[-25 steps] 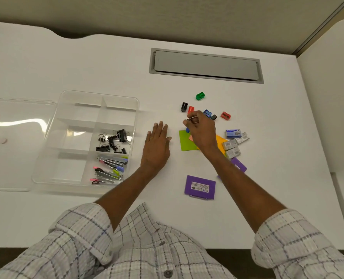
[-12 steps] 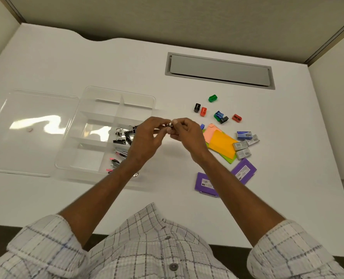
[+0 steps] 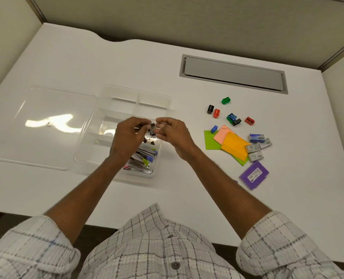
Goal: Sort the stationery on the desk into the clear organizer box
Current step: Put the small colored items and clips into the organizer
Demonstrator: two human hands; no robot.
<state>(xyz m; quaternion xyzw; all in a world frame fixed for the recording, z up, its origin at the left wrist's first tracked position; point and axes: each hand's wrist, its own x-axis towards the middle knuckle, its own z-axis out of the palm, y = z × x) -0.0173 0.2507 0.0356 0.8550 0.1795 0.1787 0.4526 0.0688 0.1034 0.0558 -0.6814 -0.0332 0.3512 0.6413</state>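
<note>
The clear organizer box (image 3: 165, 101) stands open on the white desk, with dividers. Its right-hand compartments hold black binder clips (image 3: 150, 142) and several staple removers (image 3: 145, 158). Above the box's right side, my left hand (image 3: 126, 137) and my right hand (image 3: 173, 133) meet, both pinching a small black binder clip (image 3: 152, 128) between their fingertips. Loose stationery lies to the right: sticky notes (image 3: 233, 146), several small sharpeners (image 3: 232, 117), staple boxes (image 3: 256, 146) and a purple case (image 3: 253, 175).
The box's clear lid (image 3: 38, 127) lies flat to the left of the box. A grey cable hatch (image 3: 233, 74) is set in the desk at the back right. Partition walls close in the desk behind and at both sides.
My right hand lifted a binder clip from the pile on the right and carried it left over the box. My left hand rose from the desk and joined it on the clip.
</note>
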